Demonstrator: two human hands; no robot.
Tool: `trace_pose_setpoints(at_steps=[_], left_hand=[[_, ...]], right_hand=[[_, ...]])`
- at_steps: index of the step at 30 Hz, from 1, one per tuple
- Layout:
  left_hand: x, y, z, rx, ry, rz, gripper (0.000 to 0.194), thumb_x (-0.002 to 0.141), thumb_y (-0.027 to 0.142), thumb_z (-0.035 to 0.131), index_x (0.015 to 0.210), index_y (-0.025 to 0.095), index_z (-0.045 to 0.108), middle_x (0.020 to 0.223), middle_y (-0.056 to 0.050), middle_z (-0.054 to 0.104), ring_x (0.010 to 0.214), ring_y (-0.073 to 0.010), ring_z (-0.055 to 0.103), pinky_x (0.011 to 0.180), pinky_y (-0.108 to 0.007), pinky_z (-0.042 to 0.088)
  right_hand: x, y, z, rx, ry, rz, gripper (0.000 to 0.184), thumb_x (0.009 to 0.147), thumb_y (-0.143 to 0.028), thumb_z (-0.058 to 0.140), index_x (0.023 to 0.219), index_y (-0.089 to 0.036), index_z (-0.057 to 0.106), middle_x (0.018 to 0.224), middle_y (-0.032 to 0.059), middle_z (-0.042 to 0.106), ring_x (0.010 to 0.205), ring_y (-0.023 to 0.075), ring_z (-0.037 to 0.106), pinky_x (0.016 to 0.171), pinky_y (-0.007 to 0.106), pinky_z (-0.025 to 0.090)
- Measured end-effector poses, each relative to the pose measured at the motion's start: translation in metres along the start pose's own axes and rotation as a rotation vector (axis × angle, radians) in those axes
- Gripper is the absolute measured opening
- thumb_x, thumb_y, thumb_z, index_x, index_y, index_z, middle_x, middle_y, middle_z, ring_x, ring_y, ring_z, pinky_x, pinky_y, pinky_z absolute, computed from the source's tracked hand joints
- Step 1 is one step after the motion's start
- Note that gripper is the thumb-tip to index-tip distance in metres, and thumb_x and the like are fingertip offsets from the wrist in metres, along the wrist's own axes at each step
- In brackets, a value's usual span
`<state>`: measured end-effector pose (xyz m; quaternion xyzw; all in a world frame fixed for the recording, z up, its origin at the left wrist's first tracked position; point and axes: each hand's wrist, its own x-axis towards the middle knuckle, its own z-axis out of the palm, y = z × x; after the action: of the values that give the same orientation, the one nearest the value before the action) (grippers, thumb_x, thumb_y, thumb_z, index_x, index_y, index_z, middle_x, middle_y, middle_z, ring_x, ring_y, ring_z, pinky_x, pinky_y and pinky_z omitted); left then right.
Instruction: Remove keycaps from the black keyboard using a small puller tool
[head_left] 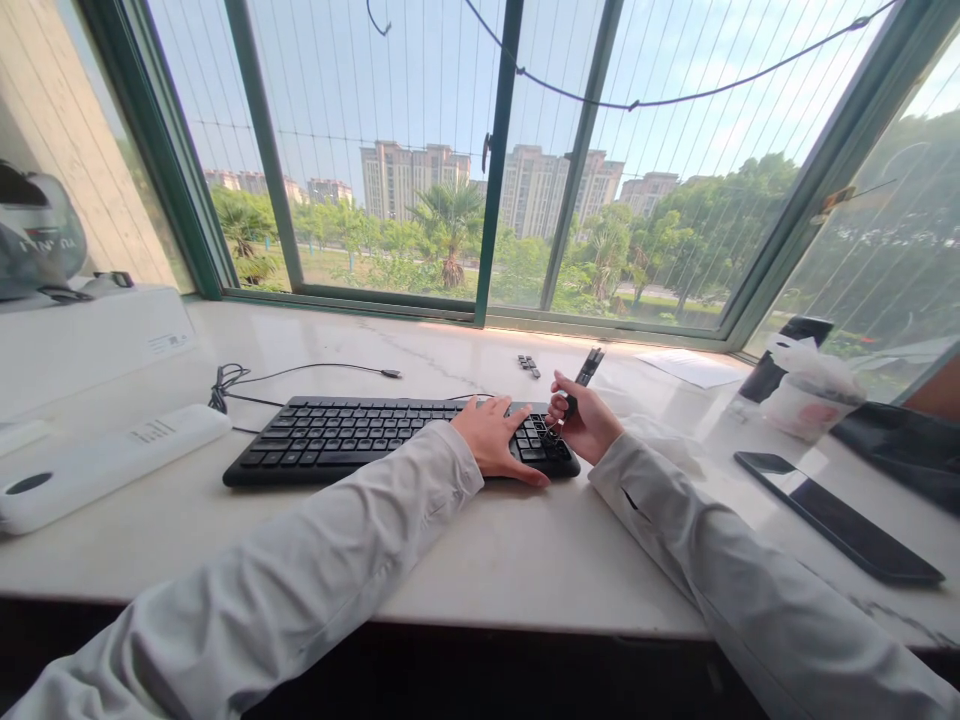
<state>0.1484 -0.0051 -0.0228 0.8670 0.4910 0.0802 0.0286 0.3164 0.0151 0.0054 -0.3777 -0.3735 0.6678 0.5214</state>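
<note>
A black keyboard (352,432) lies on the white marble-patterned counter. My left hand (491,437) rests spread over its right part, palm down, with the thumb along the front edge. In my right hand (587,420), closed fingers grip a black keycap puller (589,368), its thin wire end down at the number pad (534,440). Several keys there look to be off, leaving dark gaps; the exact spot under the wires is partly hidden by my fingers. Behind the keyboard sits a small group of loose black keycaps (529,365).
A black cable (322,367) lies behind the keyboard. To the left are a long white device (112,465) and a white box (90,340). On the right lie a dark phone-like slab (836,515), a bagged cup (810,395) and a paper sheet (690,368). Windows (495,200) stand behind.
</note>
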Motion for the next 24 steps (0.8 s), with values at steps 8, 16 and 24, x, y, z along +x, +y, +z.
trace_pose_setpoints(at_steps=[8, 16, 24], left_hand=[[0.0001, -0.0005, 0.0004, -0.006, -0.005, -0.004, 0.117, 0.056, 0.091, 0.049, 0.150, 0.026, 0.028, 0.155, -0.016, 0.027, 0.142, -0.0383, 0.021, 0.114, -0.056, 0.013], [-0.0007, 0.0001, -0.0007, 0.015, -0.024, -0.006, 0.118, 0.057, 0.092, 0.044, 0.152, 0.025, 0.024, 0.156, -0.015, 0.024, 0.143, -0.0372, 0.019, 0.114, -0.055, 0.013], [-0.0030, 0.0013, -0.0051, 0.019, -0.047, -0.005, 0.122, 0.054, 0.096, 0.039, 0.153, 0.026, 0.022, 0.157, -0.013, 0.022, 0.143, -0.0372, 0.017, 0.115, -0.054, 0.012]], right_hand=[[-0.0053, -0.0062, 0.0002, -0.010, 0.038, 0.043, 0.026, 0.084, -0.034, 0.064, 0.071, -0.019, 0.049, 0.051, -0.0080, 0.031, 0.044, 0.0072, 0.031, 0.041, 0.018, 0.035], [-0.0082, -0.0096, 0.0009, -0.002, 0.049, 0.064, 0.027, 0.081, -0.034, 0.068, 0.070, -0.019, 0.050, 0.052, -0.0075, 0.031, 0.044, 0.0067, 0.031, 0.040, 0.018, 0.033], [-0.0104, -0.0110, 0.0000, -0.011, 0.028, 0.100, 0.026, 0.080, -0.034, 0.070, 0.070, -0.018, 0.051, 0.053, -0.0066, 0.033, 0.045, 0.0064, 0.032, 0.038, 0.019, 0.028]])
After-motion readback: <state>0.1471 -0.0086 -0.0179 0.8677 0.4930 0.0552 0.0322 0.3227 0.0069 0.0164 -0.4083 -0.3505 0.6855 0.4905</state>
